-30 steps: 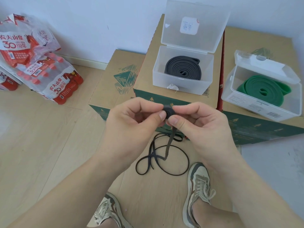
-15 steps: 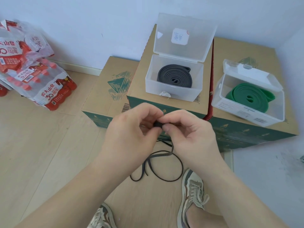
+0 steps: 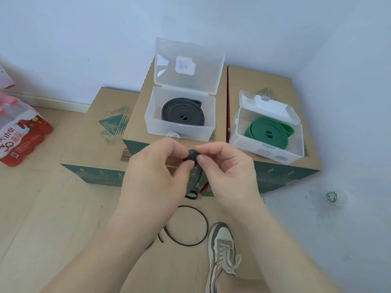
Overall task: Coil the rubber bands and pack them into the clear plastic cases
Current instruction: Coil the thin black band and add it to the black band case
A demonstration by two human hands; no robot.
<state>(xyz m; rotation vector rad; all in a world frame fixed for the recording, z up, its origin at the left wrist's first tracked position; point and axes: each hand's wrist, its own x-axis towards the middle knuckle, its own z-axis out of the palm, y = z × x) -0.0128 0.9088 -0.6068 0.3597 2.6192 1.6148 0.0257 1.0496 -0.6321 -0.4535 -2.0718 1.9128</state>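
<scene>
Both hands, left hand (image 3: 156,176) and right hand (image 3: 228,172), pinch small black band coil (image 3: 192,155); slack thumb pressure risks coil springing open.

The thin band (image 3: 191,155) was black, both its small coil and its loose loops; the grey band (image 3: 183,115) lay dark in the clear, colourless middle case (image 3: 179,133), whose lid bore a white sticker (image 3: 185,65); the green band (image 3: 268,132) filled the clear right case (image 3: 264,149); the cardboard boxes (image 3: 88,132) were tan with dark green mountain prints and green sides; the floor (image 3: 42,208) was pale wood-grain; the wall (image 3: 84,39) bluish white; the bottle pack (image 3: 19,140) red and white; the shoe (image 3: 222,246) grey and cream.
</scene>
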